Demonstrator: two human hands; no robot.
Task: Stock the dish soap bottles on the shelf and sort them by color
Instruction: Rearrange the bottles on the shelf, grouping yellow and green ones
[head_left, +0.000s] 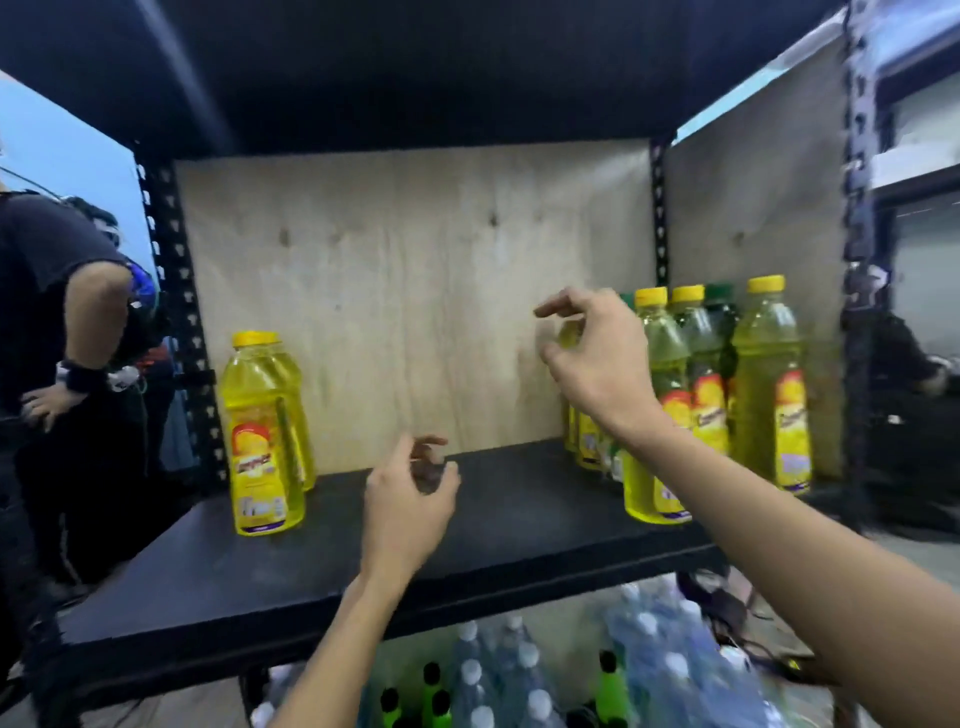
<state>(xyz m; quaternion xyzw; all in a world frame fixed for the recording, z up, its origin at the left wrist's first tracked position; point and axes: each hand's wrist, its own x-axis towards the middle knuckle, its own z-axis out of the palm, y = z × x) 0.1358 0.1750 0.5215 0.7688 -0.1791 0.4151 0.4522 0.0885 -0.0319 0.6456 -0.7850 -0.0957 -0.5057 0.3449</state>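
Left hand: the left hand is low over the middle of the black shelf. Its fingers are curled a little, with space between them, and they hold nothing.
Right hand: the right hand is up higher, past the left hand and to its right. The thumb and fingers are spread apart like a loose pinch. It holds nothing. It is just in front of the group of bottles.
Yellow bottles far left: two yellow dish soap bottles with yellow caps stand upright, well to the left of the left hand, one behind the other, close together.
Bottles on the right: a group of dish soap bottles stands upright just behind and to the right of the right hand. Most are yellow with yellow caps. One dark green bottle with a green cap stands at the back of the group. The right arm hides some of them.
Back wall: a plywood board stands behind both hands.
Under the shelf: clear water bottles with white caps lie below the arms, and bright green bottles with black caps are among them.
Other person: a person in a dark shirt stands far to the left of the left hand, beside the rack.
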